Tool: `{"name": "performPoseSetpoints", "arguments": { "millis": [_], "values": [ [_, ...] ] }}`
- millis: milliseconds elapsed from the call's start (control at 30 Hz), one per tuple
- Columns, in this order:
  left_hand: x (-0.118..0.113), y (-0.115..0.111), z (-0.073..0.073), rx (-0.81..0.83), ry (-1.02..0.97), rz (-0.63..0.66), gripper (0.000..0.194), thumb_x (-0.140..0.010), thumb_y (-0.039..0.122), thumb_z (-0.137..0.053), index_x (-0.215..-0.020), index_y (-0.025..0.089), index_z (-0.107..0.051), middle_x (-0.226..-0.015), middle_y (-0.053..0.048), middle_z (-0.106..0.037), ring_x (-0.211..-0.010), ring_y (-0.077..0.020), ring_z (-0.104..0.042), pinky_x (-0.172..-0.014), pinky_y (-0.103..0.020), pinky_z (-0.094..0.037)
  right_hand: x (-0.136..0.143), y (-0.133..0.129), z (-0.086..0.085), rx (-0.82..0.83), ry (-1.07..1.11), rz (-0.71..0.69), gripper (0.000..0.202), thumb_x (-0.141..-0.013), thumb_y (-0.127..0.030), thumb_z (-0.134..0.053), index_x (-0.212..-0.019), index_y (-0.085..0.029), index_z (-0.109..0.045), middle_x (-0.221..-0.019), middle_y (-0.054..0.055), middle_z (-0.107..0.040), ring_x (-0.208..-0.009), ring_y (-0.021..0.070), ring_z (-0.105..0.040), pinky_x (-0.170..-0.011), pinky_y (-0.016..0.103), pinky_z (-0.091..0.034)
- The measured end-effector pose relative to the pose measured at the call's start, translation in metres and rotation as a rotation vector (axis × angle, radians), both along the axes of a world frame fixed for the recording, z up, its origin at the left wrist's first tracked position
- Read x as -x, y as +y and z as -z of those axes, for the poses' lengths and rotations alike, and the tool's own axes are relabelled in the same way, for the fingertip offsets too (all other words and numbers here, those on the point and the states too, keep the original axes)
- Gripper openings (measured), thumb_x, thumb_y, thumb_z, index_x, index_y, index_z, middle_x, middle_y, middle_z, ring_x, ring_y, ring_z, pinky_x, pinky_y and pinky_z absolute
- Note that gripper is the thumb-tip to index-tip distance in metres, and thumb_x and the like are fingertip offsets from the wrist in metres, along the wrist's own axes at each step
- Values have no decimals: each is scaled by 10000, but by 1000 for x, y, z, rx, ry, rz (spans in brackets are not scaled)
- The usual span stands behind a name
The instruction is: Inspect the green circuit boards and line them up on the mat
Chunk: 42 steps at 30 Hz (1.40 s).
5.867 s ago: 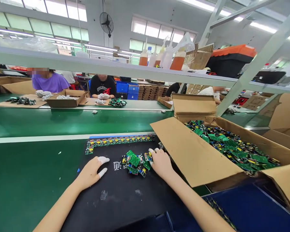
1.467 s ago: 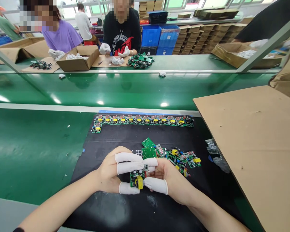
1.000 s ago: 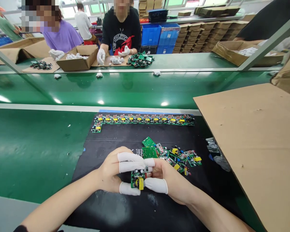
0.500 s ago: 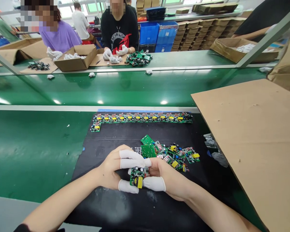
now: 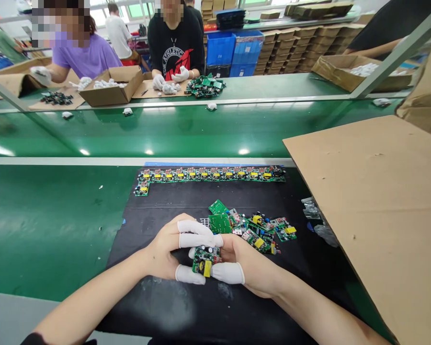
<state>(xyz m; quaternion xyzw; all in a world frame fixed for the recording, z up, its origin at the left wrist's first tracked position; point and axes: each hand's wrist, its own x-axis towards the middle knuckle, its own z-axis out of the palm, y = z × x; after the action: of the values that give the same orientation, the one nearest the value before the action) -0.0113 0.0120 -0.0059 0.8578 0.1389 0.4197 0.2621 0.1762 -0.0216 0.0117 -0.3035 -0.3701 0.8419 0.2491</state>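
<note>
Holding one small green rectangular circuit board [image 5: 201, 258], your left hand [image 5: 165, 250] and right hand [image 5: 253, 263] clamp it between white-capped fingers [image 5: 228, 273]; its one yellow block [image 5: 207, 269] faces you

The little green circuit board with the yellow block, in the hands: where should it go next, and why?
I'd probably lay the green circuit board on the black mat, just right of the lone green board under the left end of the long row of yellow-blocked boards. Left hand and right hand hold it parts-up, like that row, and the spot is bare.
</note>
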Motion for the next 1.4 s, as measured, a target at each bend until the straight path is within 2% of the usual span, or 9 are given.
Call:
{"name": "performPoseSetpoints", "arguments": {
  "millis": [267,500,733,900,967,1033,1133,1233,1400],
  "values": [
    [-1,-3,-2,-110,-32,-87,428,-862,455,-581,-1155,146,-551,-953,-109,-630,-863,-181,-603,-754,-315,-516,0,0,2,-12,54,14,439,-552,-352,-846,-904,-145,-686,-834,33,-663,-777,160,-610,-848,336,-462],
    [4,-4,2,-104,-95,-176,481,-827,408,-647,-1229,174,-528,-976,-109,-617,-880,-211,-614,-736,-346,-531,4,1,1,2,126,172,295,-577,-341,-839,-728,-161,-660,-658,-25,-578,-629,97,-497,-723,256,-435],
    [8,2,15,137,-389,-409,426,-788,352,-696,-1179,220,-591,-1037,-89,-631,-982,-233,-594,-848,-369,-507,3,2,8,-37,146,181,362,-691,-413,-742,-946,-161,-691,-794,25,-644,-629,92,-463,-647,238,-357],
    [10,10,24,337,-497,-538,371,-740,316,-738,-1087,222,-644,-1056,-74,-640,-1009,-239,-595,-900,-364,-491,17,-4,26,-239,-11,105,486,-740,-622,-616,-824,-148,-681,-739,44,-647,-613,109,-486,-653,267,-398],
    [12,12,26,343,-482,-550,380,-717,315,-756,-1071,224,-651,-1062,-70,-644,-1026,-247,-592,-930,-376,-475,22,-12,27,-367,-88,87,535,-772,-654,-551,-897,-150,-677,-827,73,-668,-720,149,-560,-748,310,-445],
    [13,13,28,338,-470,-558,387,-709,327,-758,-1066,220,-655,-1074,-74,-645,-1050,-260,-585,-953,-395,-464,26,-23,24,-516,-201,80,547,-830,-614,-498,-1081,-150,-640,-1074,119,-649,-991,209,-578,-928,369,-422],
    [15,15,29,347,-465,-580,390,-710,333,-750,-1068,211,-656,-1089,-83,-645,-1082,-273,-573,-968,-406,-456,29,-37,22,-675,-371,55,608,-898,-518,-438,-1380,-147,-417,-1437,138,-398,-1327,237,-353,-1118,410,-250],
    [15,17,29,380,-497,-611,396,-713,328,-740,-1081,214,-651,-1115,-81,-638,-1083,-264,-569,-944,-384,-469,28,-39,30,-701,-445,72,680,-912,-508,-415,-1469,-156,-247,-1528,118,-234,-1404,231,-214,-1161,425,-165],
    [14,18,26,414,-504,-654,403,-706,350,-732,-1073,203,-654,-1091,-79,-643,-1006,-245,-590,-936,-374,-464,9,-21,46,-608,-415,259,681,-885,-597,-415,-1439,-212,-324,-1476,104,-356,-1355,229,-335,-1146,432,-230]
  ]
}}
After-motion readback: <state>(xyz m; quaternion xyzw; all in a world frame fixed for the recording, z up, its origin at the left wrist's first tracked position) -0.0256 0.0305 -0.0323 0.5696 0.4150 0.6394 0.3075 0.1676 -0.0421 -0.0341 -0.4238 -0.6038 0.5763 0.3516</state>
